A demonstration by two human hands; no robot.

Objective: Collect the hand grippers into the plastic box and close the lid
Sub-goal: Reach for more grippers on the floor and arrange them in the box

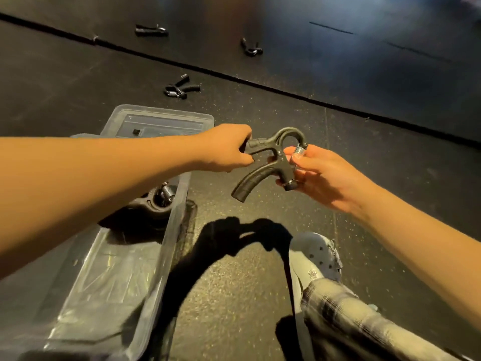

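Holding entry: one black hand gripper (270, 162), aloft between both hands, just right of the plastic box (166, 246). Left hand (223, 149): curled round the upper handle. Right hand (320, 173): pinching the spring-and-knob end; the lower handle hangs free. Box: open, on the floor at near left, with one stowed gripper (156, 199) inside. Lid (156, 115): lying flat at the box's far end. Loose on the floor, far: left gripper (151, 30), right gripper (251, 48), nearer gripper (181, 87). Risks, judged: the piece may slip as one hand lets go and land outside the box; the spring could nip a finger; the far pieces could be overlooked.
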